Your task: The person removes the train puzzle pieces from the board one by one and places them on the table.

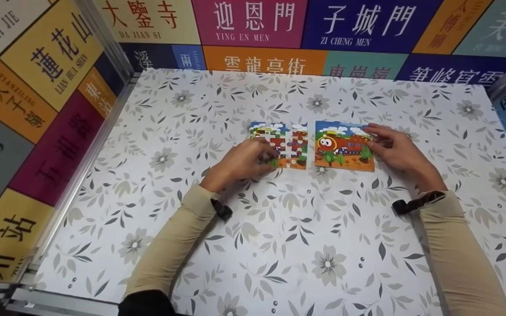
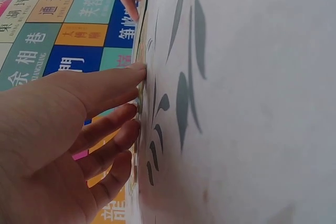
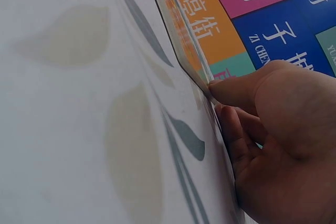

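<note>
Several jigsaw pieces (image 1: 298, 147) form a train picture in two sections, parted by a narrow vertical gap. My left hand (image 1: 253, 158) covers the lower left of this picture, with bent fingers and thumb touching the pieces. To the right lies a square picture board (image 1: 343, 147) showing a red train with a round face. At the board's right edge, my right hand (image 1: 395, 149) rests its thumb and fingertips near the upper corner. From the right wrist view, the thumb of the right hand (image 3: 283, 124) touches the board's thin edge.
A white tabletop with grey flowers and leaves (image 1: 292, 241) lies under everything. Colourful panels with Chinese lettering (image 1: 253, 22) stand behind it and at both sides. A metal rail (image 1: 77, 171) runs along the table's left edge.
</note>
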Available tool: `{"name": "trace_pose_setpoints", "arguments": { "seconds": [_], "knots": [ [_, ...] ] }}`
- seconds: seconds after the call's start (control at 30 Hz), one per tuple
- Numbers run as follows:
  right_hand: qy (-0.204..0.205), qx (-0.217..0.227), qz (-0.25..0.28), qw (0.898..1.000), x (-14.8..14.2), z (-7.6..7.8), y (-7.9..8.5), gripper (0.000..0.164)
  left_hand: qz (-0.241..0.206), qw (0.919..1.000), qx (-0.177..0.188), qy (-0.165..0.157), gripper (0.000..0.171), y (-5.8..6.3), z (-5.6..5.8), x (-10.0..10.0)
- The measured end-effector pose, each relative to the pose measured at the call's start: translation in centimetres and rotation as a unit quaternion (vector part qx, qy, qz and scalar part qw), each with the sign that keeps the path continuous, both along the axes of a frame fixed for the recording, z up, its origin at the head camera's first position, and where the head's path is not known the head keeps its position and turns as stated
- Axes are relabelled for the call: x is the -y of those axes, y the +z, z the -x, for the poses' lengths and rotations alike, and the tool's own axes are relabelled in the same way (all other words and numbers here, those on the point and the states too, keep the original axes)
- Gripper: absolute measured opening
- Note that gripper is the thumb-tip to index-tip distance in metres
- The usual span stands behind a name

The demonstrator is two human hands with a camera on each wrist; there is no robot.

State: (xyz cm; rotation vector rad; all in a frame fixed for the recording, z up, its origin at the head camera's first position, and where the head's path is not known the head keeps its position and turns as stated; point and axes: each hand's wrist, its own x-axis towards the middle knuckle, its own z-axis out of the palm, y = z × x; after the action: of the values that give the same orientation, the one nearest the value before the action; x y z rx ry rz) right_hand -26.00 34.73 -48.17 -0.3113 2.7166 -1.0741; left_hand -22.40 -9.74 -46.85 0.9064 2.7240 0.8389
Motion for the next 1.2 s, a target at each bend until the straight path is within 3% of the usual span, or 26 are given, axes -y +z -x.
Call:
{"name": "trace_pose_setpoints", "arguments": {
  "seconds": [0.23,0.5,0.63,1.0,1.2],
  "knots": [
    [0.013,-0.029,0.018,0.999,0.2,0.3,-0.2,0.049,-0.012,0.9997,-0.019,-0.014,0.03,1.0,-0.3,-0.7],
    [0.01,-0.033,0.015,0.999,-0.2,0.1,-0.1,0.049,-0.046,0.9962,-0.038,-0.064,0.024,1.8,-0.4,-4.4],
    [0.006,-0.03,0.006,1.0,-0.4,-0.1,-0.1,0.05,-0.044,0.9954,-0.046,-0.071,0.025,1.8,-0.1,-6.2],
    [0.0,-0.017,-0.011,1.0,-0.5,-0.3,0.0,0.05,-0.035,0.994,-0.024,-0.101,0.035,1.4,1.1,-11.0],
    [0.004,-0.013,-0.008,1.0,-0.3,-0.2,-0.2,0.049,-0.018,0.9972,0.001,-0.072,0.04,0.8,1.4,-12.7]
  ]
}}
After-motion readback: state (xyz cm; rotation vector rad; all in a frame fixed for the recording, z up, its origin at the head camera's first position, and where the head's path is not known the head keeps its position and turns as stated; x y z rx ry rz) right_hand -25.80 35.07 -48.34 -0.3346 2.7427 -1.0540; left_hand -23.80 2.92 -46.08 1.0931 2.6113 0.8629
